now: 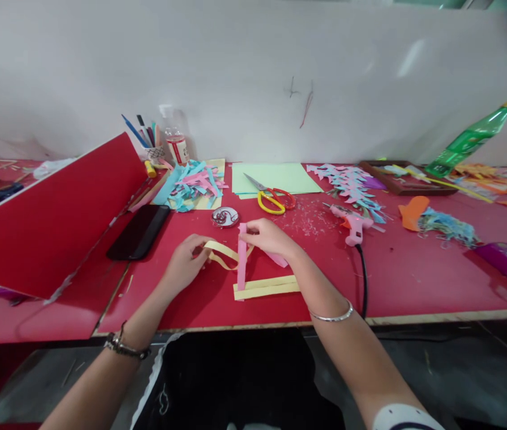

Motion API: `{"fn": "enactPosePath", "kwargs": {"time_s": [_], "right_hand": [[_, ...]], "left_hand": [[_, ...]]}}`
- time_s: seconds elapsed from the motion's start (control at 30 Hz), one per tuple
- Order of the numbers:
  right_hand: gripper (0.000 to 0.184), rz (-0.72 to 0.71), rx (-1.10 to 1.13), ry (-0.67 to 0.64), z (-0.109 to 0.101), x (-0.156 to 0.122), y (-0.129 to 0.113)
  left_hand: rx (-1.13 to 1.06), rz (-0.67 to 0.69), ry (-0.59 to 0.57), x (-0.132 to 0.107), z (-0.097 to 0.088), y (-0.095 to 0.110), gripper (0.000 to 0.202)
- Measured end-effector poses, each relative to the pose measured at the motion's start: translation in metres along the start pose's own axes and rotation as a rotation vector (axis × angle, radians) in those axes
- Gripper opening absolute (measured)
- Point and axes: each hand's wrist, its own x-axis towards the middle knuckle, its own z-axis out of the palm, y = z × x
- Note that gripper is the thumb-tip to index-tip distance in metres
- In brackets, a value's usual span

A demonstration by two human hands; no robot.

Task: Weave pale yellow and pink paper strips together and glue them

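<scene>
My left hand [187,263] is closed on a yellow paper strip [221,246], which loops to the right toward the pink strip. The fingers of my right hand [266,236] pinch the upper end of a pink paper strip [241,266] that stands lengthwise away from me. Its near end meets two yellow paper strips [266,288] lying side by side on the red table. Another piece of pink strip [276,258] shows beneath my right hand; the rest of it is hidden by the hand and wrist.
Scissors [275,200] lie on pale green paper [275,178] beyond my hands. A pink glue gun [350,222] with a black cord sits to the right. Leftward are a phone [139,232], a standing red board [60,215] and cut paper scraps [193,182]. A tilted green bottle [472,140] is at far right.
</scene>
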Motion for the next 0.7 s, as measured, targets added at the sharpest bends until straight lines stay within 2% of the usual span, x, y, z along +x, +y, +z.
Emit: {"fn": "enactPosePath", "kwargs": {"time_s": [0.07, 0.13, 0.4, 0.5, 0.7], "right_hand": [[0.016, 0.012, 0.041, -0.044, -0.003, -0.002, -0.003], [0.016, 0.012, 0.073, -0.069, -0.006, -0.003, -0.006], [0.019, -0.002, -0.01, -0.038, -0.009, -0.005, -0.005], [0.019, 0.009, -0.014, -0.047, -0.011, -0.005, -0.005], [0.02, -0.042, 0.081, -0.079, -0.013, -0.006, -0.01]], "left_hand": [[0.008, 0.032, 0.045, 0.0, 0.0, 0.0, 0.019], [-0.037, 0.008, 0.073, -0.001, 0.001, 0.0, 0.019], [-0.405, -0.294, 0.103, -0.005, 0.004, 0.013, 0.036], [-0.445, -0.29, 0.092, -0.008, 0.003, 0.016, 0.043], [-0.351, -0.204, -0.053, -0.015, 0.0, 0.02, 0.048]]}}
